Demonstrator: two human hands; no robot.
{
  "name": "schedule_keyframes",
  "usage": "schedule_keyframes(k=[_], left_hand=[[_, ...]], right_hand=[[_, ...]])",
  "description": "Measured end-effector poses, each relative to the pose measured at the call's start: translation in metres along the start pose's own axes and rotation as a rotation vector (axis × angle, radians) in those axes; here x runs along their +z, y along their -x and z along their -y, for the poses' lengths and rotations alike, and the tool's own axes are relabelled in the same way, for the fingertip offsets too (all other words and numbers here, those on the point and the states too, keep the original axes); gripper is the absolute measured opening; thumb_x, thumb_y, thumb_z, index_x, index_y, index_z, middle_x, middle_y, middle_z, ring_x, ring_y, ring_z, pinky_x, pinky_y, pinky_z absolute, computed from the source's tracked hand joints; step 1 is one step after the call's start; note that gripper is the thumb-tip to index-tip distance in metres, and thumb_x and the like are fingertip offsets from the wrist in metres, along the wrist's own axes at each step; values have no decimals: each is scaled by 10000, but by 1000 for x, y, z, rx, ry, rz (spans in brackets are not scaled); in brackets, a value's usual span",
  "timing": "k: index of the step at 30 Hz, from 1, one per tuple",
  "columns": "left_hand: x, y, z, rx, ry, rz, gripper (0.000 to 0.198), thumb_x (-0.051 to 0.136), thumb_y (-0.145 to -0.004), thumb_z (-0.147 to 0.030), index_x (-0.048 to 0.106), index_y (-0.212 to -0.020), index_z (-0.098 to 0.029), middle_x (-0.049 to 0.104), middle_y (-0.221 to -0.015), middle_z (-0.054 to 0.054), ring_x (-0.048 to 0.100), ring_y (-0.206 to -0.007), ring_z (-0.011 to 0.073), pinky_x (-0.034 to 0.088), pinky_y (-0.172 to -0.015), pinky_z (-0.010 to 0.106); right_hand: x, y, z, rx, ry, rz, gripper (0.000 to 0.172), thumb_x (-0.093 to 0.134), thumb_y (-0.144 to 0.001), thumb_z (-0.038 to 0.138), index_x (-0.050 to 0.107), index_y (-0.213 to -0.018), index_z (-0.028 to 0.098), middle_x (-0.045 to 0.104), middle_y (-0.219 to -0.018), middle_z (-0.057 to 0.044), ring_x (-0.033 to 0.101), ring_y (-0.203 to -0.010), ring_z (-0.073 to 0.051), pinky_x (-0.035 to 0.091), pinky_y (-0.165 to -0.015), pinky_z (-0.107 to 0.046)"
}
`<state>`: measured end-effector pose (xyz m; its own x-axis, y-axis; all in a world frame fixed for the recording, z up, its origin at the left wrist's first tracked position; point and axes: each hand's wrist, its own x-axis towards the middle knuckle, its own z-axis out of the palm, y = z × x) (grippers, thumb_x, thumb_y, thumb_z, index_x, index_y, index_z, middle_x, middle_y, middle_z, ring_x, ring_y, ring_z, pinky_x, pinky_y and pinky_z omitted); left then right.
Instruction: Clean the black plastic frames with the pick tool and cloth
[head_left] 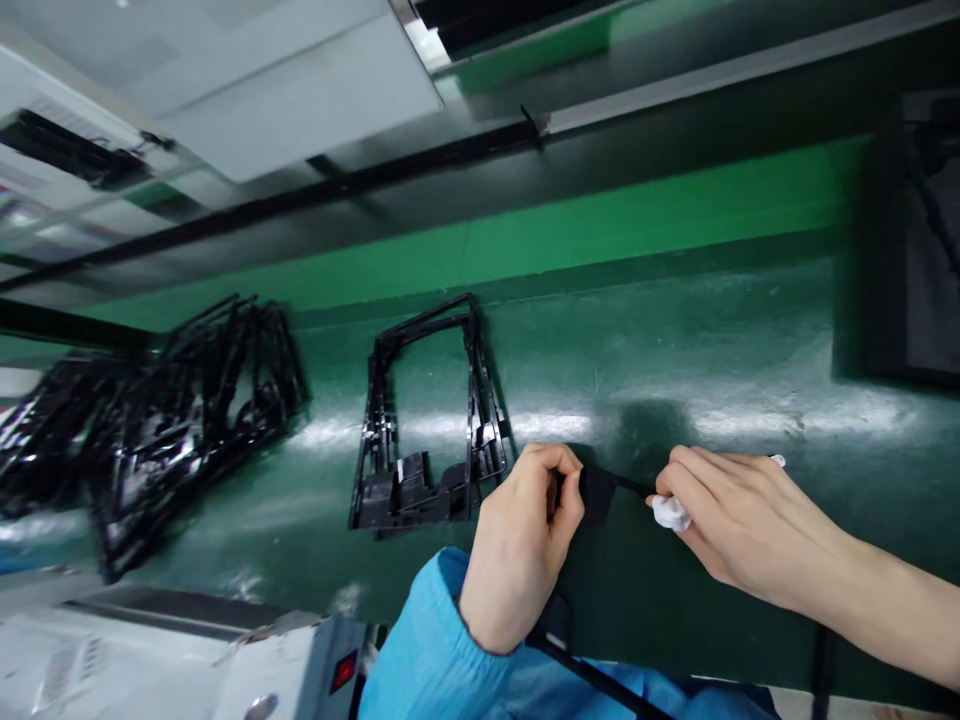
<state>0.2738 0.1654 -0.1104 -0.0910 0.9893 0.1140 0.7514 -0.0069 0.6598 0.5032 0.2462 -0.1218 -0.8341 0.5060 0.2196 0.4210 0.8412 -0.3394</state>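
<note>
My left hand (pixel 517 550), at the cuff of a blue sleeve, pinches a thin black plastic frame (pixel 632 486) between thumb and fingertips. My right hand (pixel 739 515) is closed around the other end of the same bar. A white crumpled wad (pixel 670 513) sticks out from under its fingers; whether it is cloth or paper I cannot tell. A lower black bar (pixel 592 682) crosses in front of the blue clothing, perhaps part of the same frame. Just left of my left hand lie several stacked black frames (pixel 380 488) on the green table (pixel 675 330).
A heap of black frames (pixel 202 430) lies at the left. A grey-white machine box (pixel 187 660) with a red switch stands at the lower left. A dark tray-like object (pixel 919 260) sits at the right edge. A rail (pixel 450 155) runs along the back.
</note>
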Motion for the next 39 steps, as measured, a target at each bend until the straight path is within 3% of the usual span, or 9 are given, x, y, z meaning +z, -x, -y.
schedule_keyframes(k=[3, 7, 9, 14, 19, 23, 26, 35, 39], left_hand=[[3, -20, -8, 66, -29, -42, 138, 500, -1021, -106, 519, -1053, -239, 655, -1009, -6, 663, -838, 100, 507, -765, 206], [5, -47, -21, 123, 8, -138, 116, 495, -1034, -131, 532, -1085, -228, 658, -1026, 1, 635, -769, 84, 501, -712, 198], [4, -56, -28, 140, 10, -170, 108, 507, -1030, -136, 548, -1065, -229, 665, -982, -12, 625, -724, 77, 489, -670, 190], [9, -65, -45, 162, 46, -250, 103, 539, -1034, -139, 560, -1024, -239, 688, -875, -55, 600, -606, 53, 456, -570, 163], [12, -70, -47, 283, 90, -448, 122, 601, -1029, -119, 619, -1048, -238, 681, -861, -59, 654, -716, 58, 505, -664, 150], [8, -75, -47, 407, 7, -448, 103, 708, -998, -160, 701, -1082, -218, 691, -963, -17, 627, -777, 80, 521, -732, 193], [10, -74, -53, 504, -7, -425, 233, 747, -977, -171, 712, -1205, -206, 690, -1051, 14, 658, -888, 108, 550, -825, 225], [14, -74, -71, 537, 44, -432, 191, 747, -968, -137, 721, -1144, -205, 688, -1042, 8, 679, -949, 115, 566, -853, 217], [12, -74, -72, 557, 82, -371, 197, 729, -977, -129, 729, -1151, -223, 681, -1026, 7, 690, -929, 116, 574, -837, 220]], right_hand=[[-4, 1, 1, 180, -151, -1, 104, 493, -980, 120, 501, -932, 213, 589, -812, 2, 574, -632, -166, 269, -531, -298], [-12, 3, 2, 420, -386, 7, 56, 502, -1024, 187, 510, -1021, 242, 557, -648, 88, 489, -477, -125, 289, -508, -269], [-15, 4, 6, 467, -523, -11, 115, 506, -1032, 196, 561, -1116, 253, 549, -605, 109, 485, -448, -116, 311, -492, -255], [-11, 8, 17, 432, -638, -285, 181, 539, -1011, 180, 664, -1123, 249, 710, -780, 55, 612, -576, -107, 426, -564, -230], [-7, 9, 18, 529, -682, -468, 139, 539, -1068, 271, 670, -1100, 236, 587, -622, 81, 528, -477, -102, 383, -486, -235], [-3, 11, 20, 485, -726, -608, 115, 536, -1089, 275, 629, -1150, 249, 567, -628, 89, 553, -487, -97, 408, -506, -225], [0, 12, 22, 429, -713, -687, 107, 532, -1089, 240, 584, -1180, 260, 552, -629, 100, 541, -474, -93, 405, -505, -225], [0, 13, 26, 332, -602, -712, 185, 561, -1042, 181, 566, -1209, 259, 544, -662, 93, 545, -501, -94, 425, -523, -222], [6, 16, 26, 241, -579, -695, 376, 558, -1034, 184, 548, -1408, 218, 569, -675, 74, 562, -516, -116, 470, -566, -248]])
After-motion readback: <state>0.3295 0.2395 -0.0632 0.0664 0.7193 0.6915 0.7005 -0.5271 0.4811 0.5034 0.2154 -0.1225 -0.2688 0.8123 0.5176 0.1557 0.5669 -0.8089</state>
